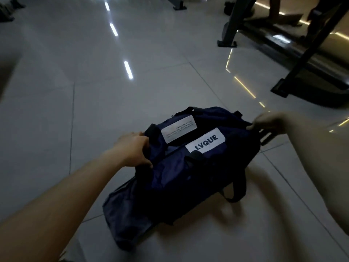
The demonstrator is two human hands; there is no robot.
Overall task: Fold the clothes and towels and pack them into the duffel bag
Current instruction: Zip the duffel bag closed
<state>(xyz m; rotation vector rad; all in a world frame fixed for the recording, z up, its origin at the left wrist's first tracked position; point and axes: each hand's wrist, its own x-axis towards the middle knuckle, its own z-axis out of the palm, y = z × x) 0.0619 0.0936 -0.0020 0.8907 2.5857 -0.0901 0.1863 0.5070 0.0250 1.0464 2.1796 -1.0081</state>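
Dim room, glossy tiled floor (90,95), dark machine frames (302,59) at 1 o'clock. Navy duffel bag (179,174) lies slumped on the floor at centre. My left grip (132,148) clamps its fabric at 9 o'clock; my right grip (268,121) pinches the end at 3. Judgement: light, limp, slick cloth that sags. Best held by the ends or the black strap (239,186). No clothes or towels in view.

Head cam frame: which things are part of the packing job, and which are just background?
Job: duffel bag; left hand gripping one end; right hand pinching the other end. No clothes or towels visible.
Background: exercise machine; tiled floor.
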